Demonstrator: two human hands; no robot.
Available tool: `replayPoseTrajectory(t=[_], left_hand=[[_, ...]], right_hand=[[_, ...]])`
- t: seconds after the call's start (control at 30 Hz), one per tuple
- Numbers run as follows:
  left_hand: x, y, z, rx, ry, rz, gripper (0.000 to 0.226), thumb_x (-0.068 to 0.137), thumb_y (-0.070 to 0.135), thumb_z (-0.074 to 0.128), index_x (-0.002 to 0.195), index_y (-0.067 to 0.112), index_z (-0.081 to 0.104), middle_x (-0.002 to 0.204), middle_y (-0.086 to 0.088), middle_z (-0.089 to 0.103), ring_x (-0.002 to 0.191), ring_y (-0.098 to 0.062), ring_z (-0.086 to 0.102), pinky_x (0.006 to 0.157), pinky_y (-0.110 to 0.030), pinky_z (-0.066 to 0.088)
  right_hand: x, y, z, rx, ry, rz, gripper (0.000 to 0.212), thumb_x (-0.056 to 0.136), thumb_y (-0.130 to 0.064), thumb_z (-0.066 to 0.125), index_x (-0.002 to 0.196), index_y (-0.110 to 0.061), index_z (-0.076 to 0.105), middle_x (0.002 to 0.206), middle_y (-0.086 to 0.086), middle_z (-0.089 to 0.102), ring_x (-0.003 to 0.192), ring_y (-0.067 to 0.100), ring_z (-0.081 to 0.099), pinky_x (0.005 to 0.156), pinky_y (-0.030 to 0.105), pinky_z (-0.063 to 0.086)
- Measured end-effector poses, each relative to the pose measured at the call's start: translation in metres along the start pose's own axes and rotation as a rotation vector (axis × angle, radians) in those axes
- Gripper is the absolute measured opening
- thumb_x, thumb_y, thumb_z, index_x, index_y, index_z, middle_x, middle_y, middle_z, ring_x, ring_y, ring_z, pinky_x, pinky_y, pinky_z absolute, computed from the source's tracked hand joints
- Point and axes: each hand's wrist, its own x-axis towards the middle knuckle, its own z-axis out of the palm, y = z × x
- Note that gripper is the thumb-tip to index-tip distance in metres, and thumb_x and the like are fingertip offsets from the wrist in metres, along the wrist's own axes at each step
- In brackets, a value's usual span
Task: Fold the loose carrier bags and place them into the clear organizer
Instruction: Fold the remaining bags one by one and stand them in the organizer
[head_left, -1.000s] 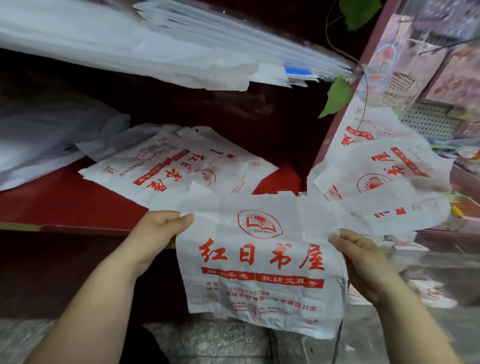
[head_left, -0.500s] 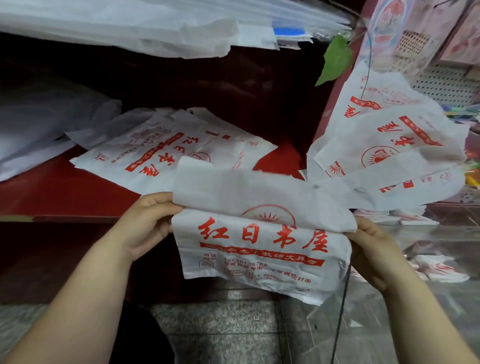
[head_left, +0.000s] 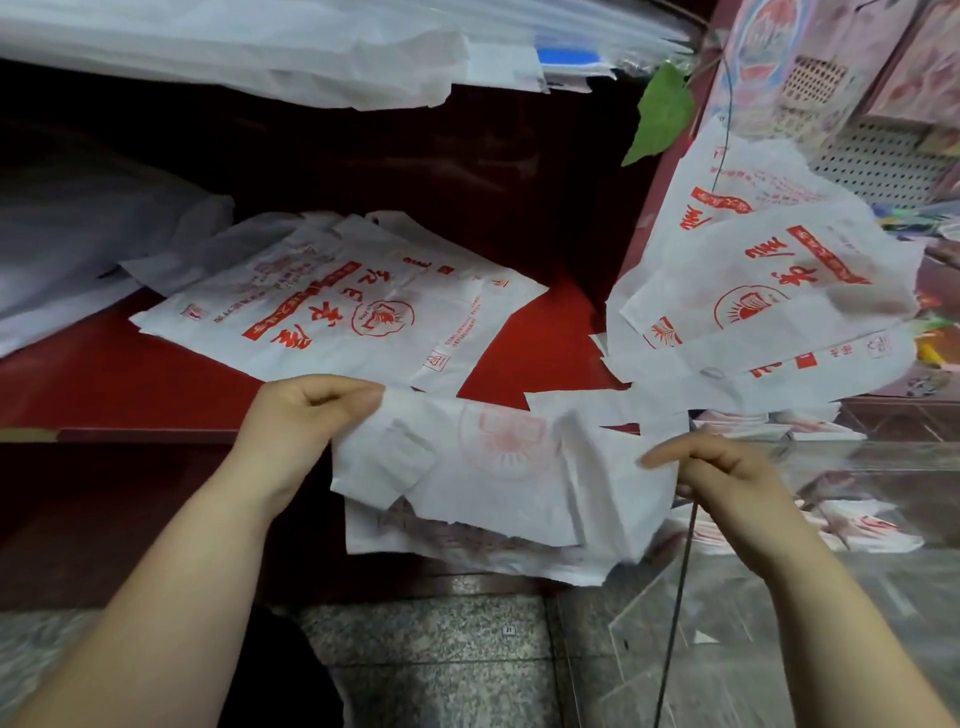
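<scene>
one bag (head_left: 493, 467) is held in the air in front of the red bench (head_left: 104, 379), between the two hands. the left hand (head_left: 306, 421) grips the bag's left edge, with its fingers curled round the plastic. the right hand (head_left: 727, 478) pinches the right edge, forefinger stretched left over the film and the other fingers curled. the bag is folded over on itself, so its round red logo shows only faintly through the white top layer. a lower layer hangs out beneath, crumpled along its bottom edge.

a pile (head_left: 337, 312) of flat printed bags lies on the bench behind the left hand. more loose bags (head_left: 753, 301) fan up at the right, above the right hand, overlapping one another. the organizer (head_left: 753, 613) stands low at the right, beside and below the right hand. folded bags (head_left: 857, 525) show through its clear wall, and a thin dark cord (head_left: 675, 597) runs down in front of it.

a green leaf (head_left: 662, 111) hangs at the top right. a stack of white sheets (head_left: 260, 52) spans the top of the view. crumpled white plastic (head_left: 78, 249) sits at the far left of the bench, and grey speckled floor (head_left: 441, 649) shows below.
</scene>
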Motion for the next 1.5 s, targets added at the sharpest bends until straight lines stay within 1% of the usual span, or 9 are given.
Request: replayPoseTrajectory(t=[0.13, 0.27, 0.43, 0.53, 0.67, 0.87, 0.97, 1.17, 1.5], left_hand=[[-0.004, 0.005, 0.002, 0.015, 0.016, 0.063, 0.037, 0.078, -0.009, 0.061, 0.082, 0.028, 0.064, 0.072, 0.018, 0.065, 0.071, 0.017, 0.057, 0.070, 0.000, 0.043], [-0.002, 0.001, -0.003, -0.016, 0.004, 0.028, 0.046, 0.079, -0.002, 0.063, 0.096, 0.040, 0.062, 0.121, -0.007, 0.058, 0.121, -0.019, 0.050, 0.103, -0.038, 0.039], [-0.005, 0.009, 0.001, -0.009, 0.023, 0.106, 0.039, 0.080, -0.008, 0.059, 0.071, 0.029, 0.070, 0.061, 0.016, 0.068, 0.060, 0.004, 0.063, 0.058, -0.008, 0.048], [-0.012, 0.017, 0.007, 0.100, -0.004, 0.202, 0.054, 0.075, -0.009, 0.063, 0.052, 0.039, 0.069, 0.058, 0.023, 0.065, 0.060, 0.010, 0.059, 0.059, -0.002, 0.042], [-0.030, 0.022, 0.033, 0.206, -0.159, 0.247, 0.044, 0.072, -0.011, 0.066, 0.061, 0.031, 0.064, 0.056, 0.028, 0.062, 0.063, 0.013, 0.058, 0.063, 0.000, 0.041], [-0.044, 0.013, 0.061, 0.302, -0.338, 0.245, 0.041, 0.073, -0.001, 0.069, 0.060, 0.038, 0.064, 0.058, 0.031, 0.062, 0.067, 0.013, 0.059, 0.064, -0.002, 0.041], [-0.041, 0.012, 0.060, 0.258, -0.283, 0.217, 0.039, 0.075, -0.002, 0.068, 0.060, 0.033, 0.063, 0.058, 0.029, 0.062, 0.064, 0.013, 0.058, 0.062, -0.002, 0.040], [-0.029, 0.016, 0.043, 0.150, -0.108, 0.167, 0.034, 0.078, -0.005, 0.063, 0.064, 0.026, 0.063, 0.054, 0.024, 0.062, 0.055, 0.008, 0.055, 0.055, -0.001, 0.040], [-0.007, 0.023, 0.012, -0.083, 0.266, 0.035, 0.020, 0.087, 0.007, 0.056, 0.075, 0.023, 0.060, 0.052, 0.022, 0.063, 0.049, 0.009, 0.058, 0.047, -0.006, 0.046]], right_hand=[[-0.002, -0.003, 0.006, -0.001, 0.027, -0.026, 0.026, 0.077, -0.017, 0.064, 0.056, -0.027, 0.073, 0.060, -0.001, 0.064, 0.060, 0.012, 0.055, 0.053, 0.016, 0.045], [-0.002, -0.005, 0.010, 0.001, 0.065, -0.049, 0.016, 0.074, -0.021, 0.072, 0.072, -0.037, 0.073, 0.063, 0.008, 0.058, 0.066, 0.019, 0.052, 0.054, 0.017, 0.046], [-0.005, -0.008, 0.009, -0.111, 0.071, -0.053, 0.044, 0.083, -0.001, 0.061, 0.094, -0.044, 0.059, 0.058, 0.001, 0.044, 0.062, 0.022, 0.045, 0.063, 0.027, 0.048], [-0.010, -0.016, 0.015, -0.293, -0.022, -0.077, 0.026, 0.081, -0.009, 0.065, 0.095, -0.030, 0.065, 0.082, -0.012, 0.071, 0.078, 0.016, 0.066, 0.070, 0.024, 0.054], [-0.015, -0.027, 0.037, -0.394, -0.120, -0.185, 0.032, 0.076, -0.021, 0.072, 0.098, -0.038, 0.058, 0.099, -0.025, 0.063, 0.086, -0.015, 0.058, 0.071, 0.002, 0.045], [-0.022, -0.025, 0.078, -0.504, -0.258, -0.307, 0.028, 0.076, -0.037, 0.054, 0.098, -0.027, 0.068, 0.081, -0.017, 0.066, 0.082, 0.001, 0.058, 0.072, 0.018, 0.042], [-0.019, -0.021, 0.073, -0.482, -0.272, -0.270, 0.012, 0.085, -0.024, 0.060, 0.075, -0.026, 0.067, 0.056, -0.021, 0.055, 0.060, -0.002, 0.050, 0.059, 0.016, 0.035], [-0.015, -0.020, 0.046, -0.430, -0.333, -0.103, 0.044, 0.086, -0.010, 0.061, 0.048, -0.026, 0.044, 0.043, -0.014, 0.041, 0.045, -0.001, 0.036, 0.048, 0.011, 0.029], [-0.004, -0.018, 0.016, -0.098, -0.149, 0.108, 0.011, 0.062, -0.028, 0.064, 0.065, -0.021, 0.073, 0.061, 0.010, 0.062, 0.062, 0.037, 0.054, 0.061, 0.041, 0.047]])
